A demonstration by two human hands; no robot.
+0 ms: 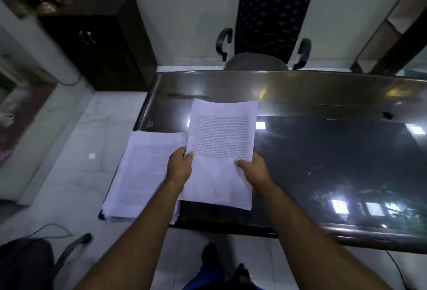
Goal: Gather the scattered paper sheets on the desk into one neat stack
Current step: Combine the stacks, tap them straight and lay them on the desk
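I am pinching a printed sheet (221, 151) between my left hand (180, 167) and right hand (254, 169), with the stack (143, 174) lying on the bench (323, 151) just left of my left hand and a chair (272, 19) standing beyond.

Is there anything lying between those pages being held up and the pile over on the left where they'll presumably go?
Nothing visible. Both hands, left hand and right hand, grip the printed sheets above the desk. The stack lies directly beside them at the desk's left end, its top bare.
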